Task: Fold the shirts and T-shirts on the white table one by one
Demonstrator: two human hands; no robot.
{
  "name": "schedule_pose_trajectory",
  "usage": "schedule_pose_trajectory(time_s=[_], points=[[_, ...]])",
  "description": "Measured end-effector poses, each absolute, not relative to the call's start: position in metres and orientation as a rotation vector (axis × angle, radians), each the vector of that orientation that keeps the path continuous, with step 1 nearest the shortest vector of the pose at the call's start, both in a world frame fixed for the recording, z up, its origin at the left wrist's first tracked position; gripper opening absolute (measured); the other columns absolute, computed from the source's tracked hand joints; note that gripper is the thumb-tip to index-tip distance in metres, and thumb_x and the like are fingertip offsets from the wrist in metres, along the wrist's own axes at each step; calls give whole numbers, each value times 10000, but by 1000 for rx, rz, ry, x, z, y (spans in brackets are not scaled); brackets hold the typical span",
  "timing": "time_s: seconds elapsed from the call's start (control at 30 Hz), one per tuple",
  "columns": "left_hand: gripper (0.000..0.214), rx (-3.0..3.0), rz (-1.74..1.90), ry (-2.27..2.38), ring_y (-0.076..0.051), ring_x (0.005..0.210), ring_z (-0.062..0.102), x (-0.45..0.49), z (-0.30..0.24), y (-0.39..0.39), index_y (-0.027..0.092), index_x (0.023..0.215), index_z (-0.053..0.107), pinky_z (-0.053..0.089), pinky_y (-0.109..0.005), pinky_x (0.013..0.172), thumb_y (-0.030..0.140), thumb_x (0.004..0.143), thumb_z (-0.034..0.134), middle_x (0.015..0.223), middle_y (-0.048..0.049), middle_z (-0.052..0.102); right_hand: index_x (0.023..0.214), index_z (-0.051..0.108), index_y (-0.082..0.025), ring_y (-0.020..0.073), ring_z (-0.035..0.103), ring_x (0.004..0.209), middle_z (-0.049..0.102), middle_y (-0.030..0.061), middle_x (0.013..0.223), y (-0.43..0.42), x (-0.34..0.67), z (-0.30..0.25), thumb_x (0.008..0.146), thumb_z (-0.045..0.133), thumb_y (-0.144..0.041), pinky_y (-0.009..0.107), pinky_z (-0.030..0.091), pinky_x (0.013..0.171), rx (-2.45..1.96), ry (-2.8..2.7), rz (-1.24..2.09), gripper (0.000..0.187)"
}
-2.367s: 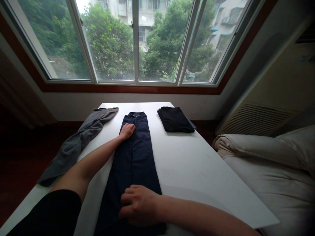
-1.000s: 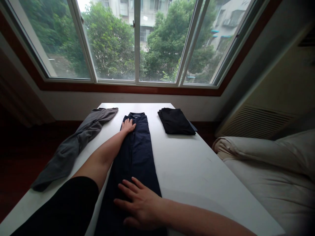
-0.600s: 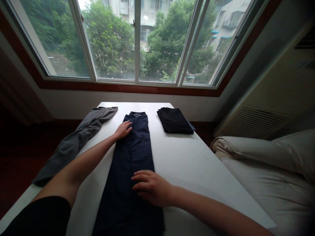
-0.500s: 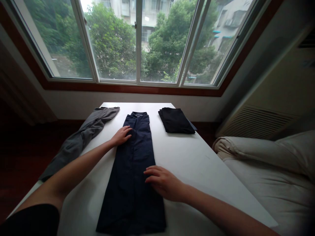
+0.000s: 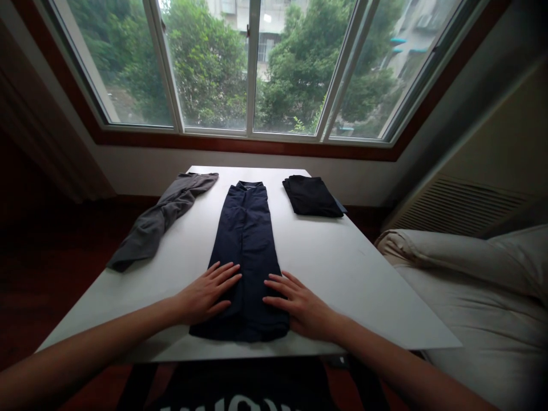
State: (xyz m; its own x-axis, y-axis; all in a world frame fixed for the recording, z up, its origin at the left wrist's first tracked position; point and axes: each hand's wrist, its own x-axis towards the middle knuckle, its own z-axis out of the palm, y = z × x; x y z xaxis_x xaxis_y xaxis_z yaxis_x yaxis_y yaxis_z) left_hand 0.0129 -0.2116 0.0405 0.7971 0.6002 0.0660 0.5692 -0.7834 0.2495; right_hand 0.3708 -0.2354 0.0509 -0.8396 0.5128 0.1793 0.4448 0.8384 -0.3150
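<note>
Navy trousers (image 5: 248,234) lie lengthwise on the white table (image 5: 334,274), one leg over the other, with the waistband at the far end. My left hand (image 5: 209,294) rests on their left side near the lower end, fingers spread and flat. On the right edge of the same part lies my right hand (image 5: 299,302), its fingers stretched out over the cloth. Neither hand grips the fabric. The hem end sits close to the table's near edge.
Grey trousers (image 5: 165,214) lie rumpled along the table's left edge. A stack of folded black clothes (image 5: 312,196) sits at the far right. To the right stands a beige padded seat (image 5: 462,285). Beyond the table is a window (image 5: 248,68).
My left hand has slid from near the waistband down toward the lower end. The right hand stays near the lower right edge. The view has shifted, showing the table's near edge.
</note>
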Motion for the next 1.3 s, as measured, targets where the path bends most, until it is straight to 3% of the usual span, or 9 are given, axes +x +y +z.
schedule_pose_trajectory(time_s=[0.13,0.27,0.37,0.47,0.67,0.87,0.97,1.13,1.3], points=[[801,2737,188,772,-317,1600,177,11,54,-246,320,1692,151,145,-571,1297,382,1017,578,1744,-67,157,1510,562,-260,267,382,1517,469,80,1610,-235,367,42,739,558,18,496,310,1257,-695,-2784,368,820],[720,2635,175,590,-303,1567,292,1,76,-263,360,1657,286,200,-559,1295,350,1009,600,1700,-41,314,1493,582,-267,272,351,1535,497,56,1591,-241,372,40,680,541,41,515,322,1254,-726,-2759,387,871],[614,2546,248,611,-269,1541,356,-15,89,-263,372,1600,411,272,-530,1285,240,1018,554,1648,-21,425,1462,612,-273,269,341,1542,499,39,1589,-250,378,41,656,532,43,519,328,1255,-772,-2724,419,869],[695,2515,350,773,-274,1555,321,-34,91,-259,370,1559,470,336,-535,1259,94,926,555,1654,-17,413,1443,630,-274,247,360,1534,509,33,1581,-258,382,41,664,516,50,494,342,1255,-807,-2672,464,851],[823,2630,310,772,-325,1582,234,-39,66,-262,360,1557,467,326,-578,1255,76,810,657,1690,-27,339,1438,631,-292,263,365,1532,503,49,1586,-270,384,40,785,602,-22,518,344,1249,-835,-2637,475,707],[634,2766,409,782,-272,1512,393,-15,45,-257,361,1377,648,293,-580,1271,19,847,577,1564,9,535,1416,623,-236,216,552,1393,635,77,1453,-277,388,40,801,506,-2,441,458,1176,-741,-2521,472,668],[644,2767,381,743,-273,1498,423,-7,46,-253,368,1407,636,283,-566,1276,48,850,596,1573,11,529,1364,655,-220,219,574,1367,657,83,1422,-280,388,41,808,496,-8,432,470,1162,-721,-2517,455,616],[673,2630,289,624,-228,1412,539,3,75,-258,420,1476,575,346,-494,1253,81,895,552,1500,42,604,1315,685,-218,225,595,1337,693,83,1364,-287,388,48,899,512,-56,420,471,1147,-700,-2515,532,479],[472,2376,223,475,-210,1263,657,15,134,-279,390,1419,647,503,-361,1115,187,1022,492,1369,7,704,1217,745,-243,194,721,1076,774,59,1144,-302,387,90,1029,553,-232,325,551,977,-805,-2392,917,268]])
